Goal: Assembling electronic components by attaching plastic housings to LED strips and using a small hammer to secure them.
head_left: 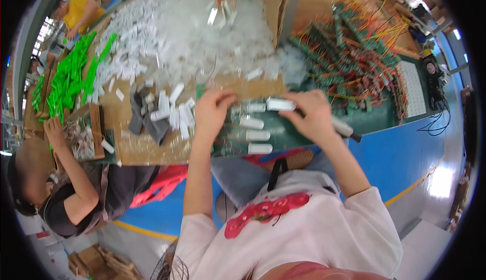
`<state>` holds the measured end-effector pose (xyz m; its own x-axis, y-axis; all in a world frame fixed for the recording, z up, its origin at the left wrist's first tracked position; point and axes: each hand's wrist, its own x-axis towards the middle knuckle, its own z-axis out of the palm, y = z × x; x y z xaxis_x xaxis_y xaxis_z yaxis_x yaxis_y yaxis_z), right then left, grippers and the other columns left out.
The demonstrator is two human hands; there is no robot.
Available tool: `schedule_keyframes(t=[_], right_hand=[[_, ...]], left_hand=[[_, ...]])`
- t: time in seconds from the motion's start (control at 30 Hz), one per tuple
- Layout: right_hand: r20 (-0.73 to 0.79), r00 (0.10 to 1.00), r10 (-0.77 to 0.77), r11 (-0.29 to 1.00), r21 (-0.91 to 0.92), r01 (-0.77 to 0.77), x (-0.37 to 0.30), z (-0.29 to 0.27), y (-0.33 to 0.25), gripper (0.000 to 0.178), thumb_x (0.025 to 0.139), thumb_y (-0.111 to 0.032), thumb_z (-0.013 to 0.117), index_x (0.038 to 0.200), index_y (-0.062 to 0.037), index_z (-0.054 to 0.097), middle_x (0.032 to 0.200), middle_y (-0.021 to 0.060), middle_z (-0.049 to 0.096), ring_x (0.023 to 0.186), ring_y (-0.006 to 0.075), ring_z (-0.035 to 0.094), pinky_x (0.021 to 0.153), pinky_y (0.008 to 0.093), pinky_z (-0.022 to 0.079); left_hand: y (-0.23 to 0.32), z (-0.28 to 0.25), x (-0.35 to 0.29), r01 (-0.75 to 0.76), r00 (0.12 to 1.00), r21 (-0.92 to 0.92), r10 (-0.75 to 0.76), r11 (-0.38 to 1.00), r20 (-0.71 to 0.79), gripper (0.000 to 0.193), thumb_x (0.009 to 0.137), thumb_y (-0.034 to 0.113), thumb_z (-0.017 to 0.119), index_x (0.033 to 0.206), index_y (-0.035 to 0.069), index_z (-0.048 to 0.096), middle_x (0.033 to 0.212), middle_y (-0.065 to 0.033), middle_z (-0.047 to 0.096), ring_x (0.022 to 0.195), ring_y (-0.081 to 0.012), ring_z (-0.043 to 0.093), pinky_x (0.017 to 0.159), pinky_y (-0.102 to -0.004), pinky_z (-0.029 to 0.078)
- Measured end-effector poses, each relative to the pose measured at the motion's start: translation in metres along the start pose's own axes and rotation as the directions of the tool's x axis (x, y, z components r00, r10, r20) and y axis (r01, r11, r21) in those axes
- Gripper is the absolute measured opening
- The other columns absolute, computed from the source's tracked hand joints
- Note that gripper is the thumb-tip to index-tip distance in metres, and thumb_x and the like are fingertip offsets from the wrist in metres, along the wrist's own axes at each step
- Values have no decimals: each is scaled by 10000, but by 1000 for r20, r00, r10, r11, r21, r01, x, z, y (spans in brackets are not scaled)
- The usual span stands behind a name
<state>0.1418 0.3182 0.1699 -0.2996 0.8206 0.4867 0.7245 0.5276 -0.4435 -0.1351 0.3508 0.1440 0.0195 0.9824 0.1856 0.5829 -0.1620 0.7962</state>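
A small white rectangular plastic housing (280, 105) is pinched between the thumb and fingers of my right hand (311, 112). Beside that hand, a grey tool handle with a dark end (344, 128) sticks out under the wrist; its other end is hidden. My left hand (214, 109) is over the table just to the left, thumb and fingers bent together; anything between them is too small to make out. Between my hands and nearer to me, several white housings lie in a column, among them one (251, 123) and the nearest one (260, 149).
Loose white housings (174, 113) and a grey cloth (143, 115) lie left of my left hand. Farther off are a large heap of white parts (134, 42), bright green strips (73, 75) and wired circuit boards (349, 60). A co-worker's hand (54, 132) works at the left.
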Motion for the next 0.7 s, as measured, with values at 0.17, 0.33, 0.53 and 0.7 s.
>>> schedule_keyframes(t=[0.17,0.33,0.53,0.7], right_hand=[[51,994,95,995,23,-96,-13,0,11,271,766,-219,821,995,-126,708,897,3,685,820,215,634,865,399,431],[57,997,53,999,-5,-52,-10,9,5,254,752,-207,826,970,-148,711,981,-1,659,931,207,617,895,412,408],[98,994,48,998,-48,-44,-2,20,3,259,725,-214,839,947,-157,717,983,-4,631,971,208,605,896,406,396],[84,996,15,999,-47,-11,5,33,1,262,732,-224,836,961,-161,726,967,-8,635,954,203,608,882,393,391]], left_hand=[[2,8,-1,-85,996,164,78,983,52,107,814,162,736,890,93,767,868,-86,694,865,-298,656,774,-406,515],[16,17,-4,-209,972,298,163,931,171,118,808,137,758,917,95,738,927,-63,667,844,-289,657,733,-402,513],[15,26,-9,-239,966,298,196,924,167,155,807,102,756,949,90,693,916,-79,664,832,-307,657,731,-425,510],[5,11,-5,56,995,75,-61,996,77,126,863,70,739,973,53,680,829,-64,677,714,-149,621,679,-304,492]])
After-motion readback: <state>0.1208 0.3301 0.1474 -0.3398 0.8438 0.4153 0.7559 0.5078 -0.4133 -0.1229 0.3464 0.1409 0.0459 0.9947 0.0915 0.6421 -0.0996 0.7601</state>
